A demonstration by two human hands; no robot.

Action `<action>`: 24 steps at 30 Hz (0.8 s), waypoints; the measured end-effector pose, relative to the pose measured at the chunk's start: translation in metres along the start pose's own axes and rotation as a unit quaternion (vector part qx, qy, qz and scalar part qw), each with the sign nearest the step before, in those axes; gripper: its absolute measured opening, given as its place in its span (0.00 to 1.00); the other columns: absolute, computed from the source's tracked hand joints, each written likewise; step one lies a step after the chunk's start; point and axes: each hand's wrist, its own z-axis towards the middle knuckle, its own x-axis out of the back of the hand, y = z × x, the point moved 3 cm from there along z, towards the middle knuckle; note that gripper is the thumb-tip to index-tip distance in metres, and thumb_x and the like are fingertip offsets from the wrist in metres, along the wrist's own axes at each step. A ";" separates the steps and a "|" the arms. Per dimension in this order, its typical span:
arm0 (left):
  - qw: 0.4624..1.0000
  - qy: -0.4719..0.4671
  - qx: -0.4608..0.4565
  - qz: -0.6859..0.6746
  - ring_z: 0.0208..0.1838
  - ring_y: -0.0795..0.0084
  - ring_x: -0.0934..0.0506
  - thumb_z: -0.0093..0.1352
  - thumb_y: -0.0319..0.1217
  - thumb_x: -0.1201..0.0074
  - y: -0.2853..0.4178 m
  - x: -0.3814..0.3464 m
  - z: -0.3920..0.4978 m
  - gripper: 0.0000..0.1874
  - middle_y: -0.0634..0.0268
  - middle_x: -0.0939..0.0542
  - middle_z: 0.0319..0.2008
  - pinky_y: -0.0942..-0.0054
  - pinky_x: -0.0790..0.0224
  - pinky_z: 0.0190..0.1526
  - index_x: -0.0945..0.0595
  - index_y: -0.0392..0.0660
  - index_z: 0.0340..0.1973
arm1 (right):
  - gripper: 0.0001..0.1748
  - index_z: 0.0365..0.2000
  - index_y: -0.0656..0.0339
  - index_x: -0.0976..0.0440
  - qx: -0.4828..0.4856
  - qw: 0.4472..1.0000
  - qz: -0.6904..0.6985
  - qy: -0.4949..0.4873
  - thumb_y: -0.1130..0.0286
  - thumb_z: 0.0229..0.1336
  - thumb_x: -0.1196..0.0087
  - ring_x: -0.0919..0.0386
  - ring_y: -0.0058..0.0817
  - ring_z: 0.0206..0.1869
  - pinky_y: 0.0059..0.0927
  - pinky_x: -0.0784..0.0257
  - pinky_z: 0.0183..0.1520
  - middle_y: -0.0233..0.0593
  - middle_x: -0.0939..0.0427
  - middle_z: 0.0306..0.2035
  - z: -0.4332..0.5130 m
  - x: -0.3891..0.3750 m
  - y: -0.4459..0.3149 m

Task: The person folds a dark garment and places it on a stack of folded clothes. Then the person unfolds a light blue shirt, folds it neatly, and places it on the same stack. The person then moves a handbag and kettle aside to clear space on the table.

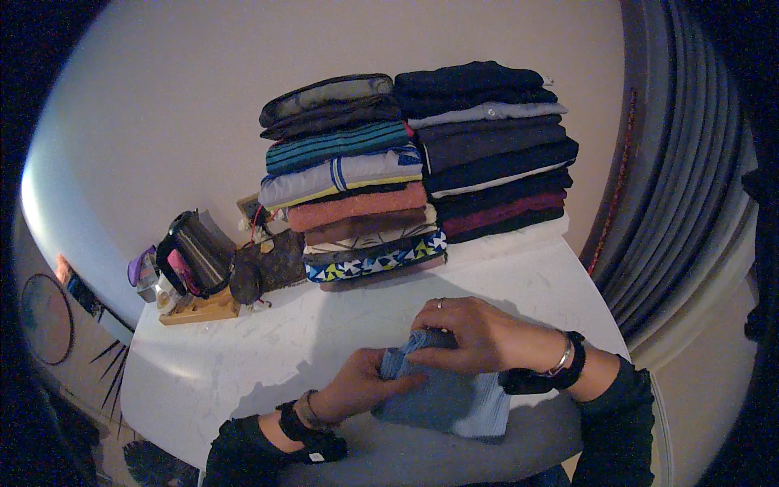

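A light blue ribbed knit cloth (453, 405) hangs bunched at its top between my hands, near the front edge of a white table (274, 344). My left hand (356, 386) pinches its upper left part, thumb in front. From above, my right hand (465, 335) grips the gathered top, fingers curled over it. The lower part of the cloth hangs flat toward me. Whether it is a garment or another piece of fabric I cannot tell. Both wrists wear dark straps.
Two tall stacks of folded clothes, a patterned one (356, 201) and a darker one (499, 152), stand at the back against the wall. To their left are an electric kettle (210, 252), a wooden board (204, 309) and a brown bag (280, 262). A grey curtain (681, 164) hangs at right.
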 end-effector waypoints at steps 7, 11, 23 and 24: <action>1.000 -0.002 0.013 0.028 0.27 0.87 0.24 0.70 0.40 0.34 -0.014 0.000 0.002 0.14 0.76 0.18 0.29 0.80 0.30 0.28 0.15 0.44 0.42 | 0.14 0.39 0.62 0.22 0.017 0.999 0.031 0.020 0.63 0.60 0.34 0.21 0.34 0.34 0.34 0.26 0.38 0.41 0.22 0.33 0.001 -0.011 0.001; 1.000 -0.002 -0.017 0.002 0.33 0.84 0.22 0.71 0.41 0.35 -0.004 -0.002 0.003 0.17 0.73 0.17 0.34 0.78 0.27 0.35 0.16 0.43 0.48 | 0.19 0.43 0.61 0.21 0.005 0.999 0.032 0.015 0.60 0.58 0.33 0.19 0.35 0.39 0.34 0.24 0.42 0.42 0.19 0.37 0.003 -0.013 0.000; 0.995 0.079 -0.049 -0.042 0.44 0.78 0.19 0.70 0.33 0.35 0.016 0.017 0.005 0.21 0.66 0.16 0.44 0.75 0.23 0.45 0.22 0.39 0.56 | 0.28 0.42 0.65 0.22 -0.082 0.985 0.075 -0.132 0.48 0.56 0.31 0.19 0.32 0.34 0.36 0.26 0.37 0.47 0.17 0.32 0.001 -0.002 0.024; 0.992 0.098 -0.074 -0.028 0.44 0.78 0.19 0.70 0.32 0.35 0.016 0.019 0.006 0.22 0.65 0.16 0.45 0.75 0.23 0.44 0.23 0.39 0.56 | 0.27 0.40 0.65 0.22 -0.083 0.986 0.065 -0.129 0.49 0.57 0.32 0.19 0.32 0.32 0.36 0.27 0.36 0.47 0.18 0.31 0.001 -0.002 0.025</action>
